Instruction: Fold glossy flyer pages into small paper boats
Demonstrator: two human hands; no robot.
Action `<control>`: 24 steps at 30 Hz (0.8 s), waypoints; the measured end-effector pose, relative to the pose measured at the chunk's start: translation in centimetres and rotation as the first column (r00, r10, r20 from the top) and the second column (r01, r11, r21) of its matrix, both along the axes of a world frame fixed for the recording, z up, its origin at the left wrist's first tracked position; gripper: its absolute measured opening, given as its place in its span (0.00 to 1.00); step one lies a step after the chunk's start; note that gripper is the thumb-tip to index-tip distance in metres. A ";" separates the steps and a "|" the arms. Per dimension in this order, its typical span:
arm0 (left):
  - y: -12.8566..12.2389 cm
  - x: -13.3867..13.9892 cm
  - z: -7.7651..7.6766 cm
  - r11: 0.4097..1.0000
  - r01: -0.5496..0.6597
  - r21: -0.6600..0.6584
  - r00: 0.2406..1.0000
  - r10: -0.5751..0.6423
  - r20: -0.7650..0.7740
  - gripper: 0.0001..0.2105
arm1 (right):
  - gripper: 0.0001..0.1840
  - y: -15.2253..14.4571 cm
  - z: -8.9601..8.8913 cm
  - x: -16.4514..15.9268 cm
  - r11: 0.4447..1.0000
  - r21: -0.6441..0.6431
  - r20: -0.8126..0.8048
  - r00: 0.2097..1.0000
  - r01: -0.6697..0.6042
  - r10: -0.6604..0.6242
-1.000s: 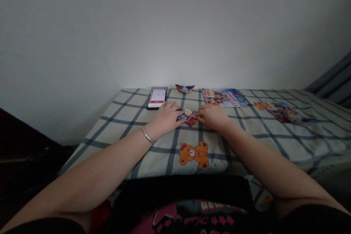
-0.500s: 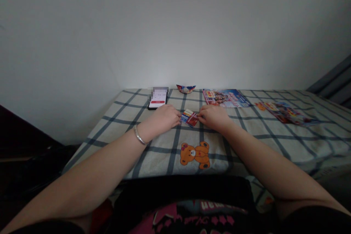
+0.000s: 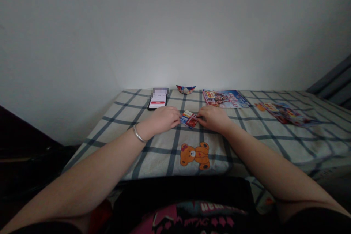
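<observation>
A small piece of folded printed paper [image 3: 188, 119], blue, red and yellow, lies on the checked cloth between my hands. My left hand [image 3: 166, 120], with a silver bangle at the wrist, pinches its left corner. On the opposite side, the thumb and fingers of my right hand [image 3: 213, 118] close on the right corner. Both hands rest low over the cloth, and their fingertips partly cover the paper's edges.
A phone [image 3: 158, 100] with a lit screen lies beyond my left hand. Against the wall stands a folded paper boat shape [image 3: 186, 89]. Printed leaflets [image 3: 226, 98] and a stack of glossy sheets [image 3: 287, 113] lie to the right. The checked cloth [image 3: 161, 157] carries a bear print.
Almost nothing differs. Both hands keep their hold on the folded paper, which has shifted very slightly toward me in the picture.
</observation>
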State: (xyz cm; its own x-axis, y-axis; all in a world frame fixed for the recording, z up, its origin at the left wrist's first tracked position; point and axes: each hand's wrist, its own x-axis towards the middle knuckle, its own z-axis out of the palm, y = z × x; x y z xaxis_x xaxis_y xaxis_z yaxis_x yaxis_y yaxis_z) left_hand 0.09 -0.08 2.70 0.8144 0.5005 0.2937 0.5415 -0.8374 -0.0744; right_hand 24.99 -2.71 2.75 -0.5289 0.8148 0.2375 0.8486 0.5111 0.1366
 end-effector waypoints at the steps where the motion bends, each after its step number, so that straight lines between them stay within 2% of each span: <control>1: -0.1 0.0 0.1 1.000 -0.001 -0.008 1.000 0.001 -0.006 0.08 | 0.13 0.0 0.0 0.0 1.000 0.002 -0.006 1.000 -0.009 0.009; 6: -0.4 0.0 0.4 0.999 -0.026 0.024 0.997 0.028 -0.073 0.08 | 0.15 0.2 0.0 0.4 0.994 -0.012 -0.045 0.993 -0.108 0.107; 13: -0.3 0.0 -0.4 0.998 -0.028 0.050 0.996 0.032 -0.079 0.12 | 0.17 0.7 -0.5 0.9 0.953 -0.044 -0.125 0.948 -0.301 0.294; 24: 0.1 0.5 -1.7 1.000 -0.011 0.006 1.000 0.011 0.026 0.15 | 0.16 1.0 -1.0 0.5 0.930 0.009 -0.126 0.922 -0.368 0.366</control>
State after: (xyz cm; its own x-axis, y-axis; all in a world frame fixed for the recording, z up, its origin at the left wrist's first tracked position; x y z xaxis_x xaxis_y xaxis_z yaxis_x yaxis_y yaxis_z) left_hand 0.54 -0.03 0.96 0.8008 0.5079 0.3174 0.5528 -0.8307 -0.0652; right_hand 25.50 -1.76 1.74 -0.7588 0.5731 0.3094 0.6107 0.7912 0.0325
